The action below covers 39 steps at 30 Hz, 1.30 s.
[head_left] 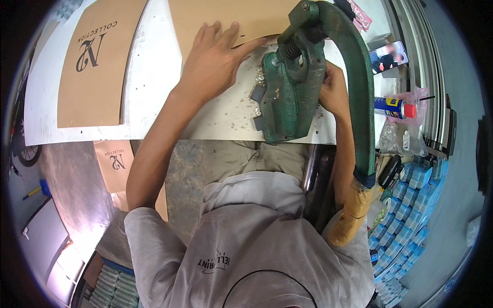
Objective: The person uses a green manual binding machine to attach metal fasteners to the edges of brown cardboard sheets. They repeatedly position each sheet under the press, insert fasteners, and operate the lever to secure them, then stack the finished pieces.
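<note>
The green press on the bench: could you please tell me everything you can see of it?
The green press is a heavy, cast-metal-looking hand tool with worn paint, standing on the white bench near its front edge. A coil spring sits below its top pivot. A long curved lever sweeps from the pivot toward the person, ending in a handle wrapped in tan tape. The right hand rests against the body's right side; the left hand presses a brown card sheet just left of it. Small metal bits lie scattered around its base.
</note>
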Each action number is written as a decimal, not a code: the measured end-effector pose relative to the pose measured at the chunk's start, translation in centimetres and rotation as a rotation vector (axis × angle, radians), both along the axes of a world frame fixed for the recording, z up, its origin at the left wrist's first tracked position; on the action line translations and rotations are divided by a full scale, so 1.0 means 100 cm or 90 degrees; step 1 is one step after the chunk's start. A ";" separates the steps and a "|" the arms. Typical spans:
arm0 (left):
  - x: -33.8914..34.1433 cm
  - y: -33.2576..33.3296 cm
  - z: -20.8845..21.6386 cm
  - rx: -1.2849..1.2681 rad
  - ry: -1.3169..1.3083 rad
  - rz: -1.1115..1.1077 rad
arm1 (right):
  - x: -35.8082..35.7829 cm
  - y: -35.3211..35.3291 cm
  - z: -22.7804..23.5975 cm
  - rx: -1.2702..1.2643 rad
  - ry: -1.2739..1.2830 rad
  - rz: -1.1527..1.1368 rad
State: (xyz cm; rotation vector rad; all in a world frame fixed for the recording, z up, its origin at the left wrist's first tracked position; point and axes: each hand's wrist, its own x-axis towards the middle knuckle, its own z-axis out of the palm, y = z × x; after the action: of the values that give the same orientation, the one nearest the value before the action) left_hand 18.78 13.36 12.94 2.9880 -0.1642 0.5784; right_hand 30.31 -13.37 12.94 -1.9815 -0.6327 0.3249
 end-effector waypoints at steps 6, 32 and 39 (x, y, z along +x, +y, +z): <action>0.005 0.001 -0.003 0.023 -0.033 0.000 | 0.002 0.021 -0.018 0.087 -0.057 0.080; 0.010 -0.039 0.006 -0.251 -0.020 -0.009 | -0.001 0.030 0.009 0.132 0.346 -0.099; 0.020 -0.046 0.000 -0.275 -0.029 -0.008 | 0.005 -0.007 0.044 -0.140 0.016 -0.048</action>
State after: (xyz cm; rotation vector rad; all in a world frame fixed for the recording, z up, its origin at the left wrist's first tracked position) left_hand 20.75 8.75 12.96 2.5570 -0.0524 0.5925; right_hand 30.81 -14.04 17.38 -2.2011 -0.5223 0.3869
